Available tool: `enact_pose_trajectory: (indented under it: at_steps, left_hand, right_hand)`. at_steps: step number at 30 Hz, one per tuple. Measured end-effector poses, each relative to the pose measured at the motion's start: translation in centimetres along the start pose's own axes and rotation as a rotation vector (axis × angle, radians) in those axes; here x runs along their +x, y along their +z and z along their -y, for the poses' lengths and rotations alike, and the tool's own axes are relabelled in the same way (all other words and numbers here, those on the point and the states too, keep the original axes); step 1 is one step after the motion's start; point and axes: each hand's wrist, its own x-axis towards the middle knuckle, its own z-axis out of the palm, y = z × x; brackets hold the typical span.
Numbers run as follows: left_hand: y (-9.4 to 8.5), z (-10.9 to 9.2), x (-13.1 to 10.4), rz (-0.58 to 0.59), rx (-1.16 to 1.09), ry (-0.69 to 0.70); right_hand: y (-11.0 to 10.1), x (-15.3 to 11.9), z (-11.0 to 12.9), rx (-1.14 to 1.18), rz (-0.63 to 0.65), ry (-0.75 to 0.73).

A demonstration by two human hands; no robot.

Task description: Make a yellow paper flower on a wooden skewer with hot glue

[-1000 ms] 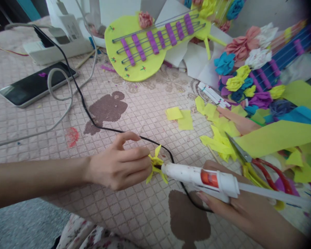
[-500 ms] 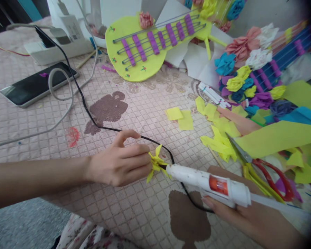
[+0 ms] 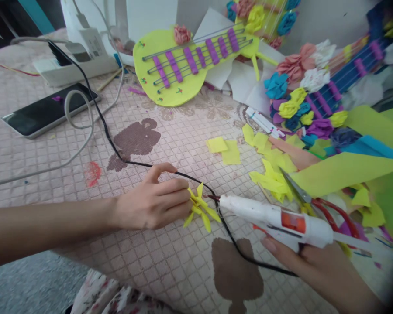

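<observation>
My left hand [image 3: 157,198] is closed on a small yellow paper flower [image 3: 201,207] with pointed petals, just above the tablecloth. The fingertips and the part they pinch are hidden behind the hand. My right hand [image 3: 324,266] grips a white glue gun [image 3: 258,213] with a clear glue stick [image 3: 350,240] in its back end. The nozzle points left and sits apart from the flower, just to its upper right. A black cord [image 3: 170,170] runs across the cloth behind my left hand and passes under the gun.
Yellow paper squares [image 3: 224,150], folded yellow pieces [image 3: 271,179] and red-handled scissors [image 3: 340,213] lie at the right. A yellow paper guitar [image 3: 173,65] and a blue one [image 3: 340,83] with paper flowers stand behind. A phone [image 3: 49,111] and a power strip [image 3: 75,69] are at the left.
The glue gun in my right hand has drawn back to the right, its nozzle leaving the flower. My left hand has stayed nearly still with the flower. The view has shifted slightly.
</observation>
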Motion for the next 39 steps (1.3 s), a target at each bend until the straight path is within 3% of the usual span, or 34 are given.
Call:
enact_pose_trajectory:
  at_steps: [6, 9, 13, 17, 20, 23, 33, 36, 39]
  left_hand:
    - [0.4, -0.3, 0.0, -0.001, -0.017, -0.042]
    - [0.6, -0.4, 0.0, -0.021, -0.032, -0.050]
    - [0.6, -0.6, 0.0, -0.033, -0.051, -0.065]
    - [0.6, -0.8, 0.1, -0.044, -0.069, -0.075]
    - [0.6, -0.9, 0.1, -0.037, -0.057, -0.084]
    - [0.6, -0.9, 0.1, -0.027, -0.054, -0.095]
    - [0.8, -0.7, 0.0, -0.026, -0.051, -0.089]
    - [0.7, -0.7, 0.1, -0.029, -0.048, -0.094]
    - [0.7, -0.7, 0.1, -0.036, -0.051, -0.096]
  right_hand:
    - [0.1, 2.0, 0.1, -0.078, -0.133, 0.113]
    - [-0.2, 5.6, 0.1, -0.047, -0.165, 0.132]
    - [0.1, 11.7, -0.5, 0.042, -0.201, 0.035]
    - [2.0, 16.7, -1.7, 0.056, -0.363, 0.030]
    - [3.7, 18.5, -3.1, 0.018, -0.358, 0.025]
    - [4.4, 18.8, -4.3, 0.012, -0.319, 0.005]
    - [3.5, 17.5, -6.7, 0.102, -0.319, 0.037]
    - [3.1, 16.3, -6.6, 0.087, -0.296, 0.006]
    - [2.6, 14.0, -5.0, -0.073, -0.387, -0.048]
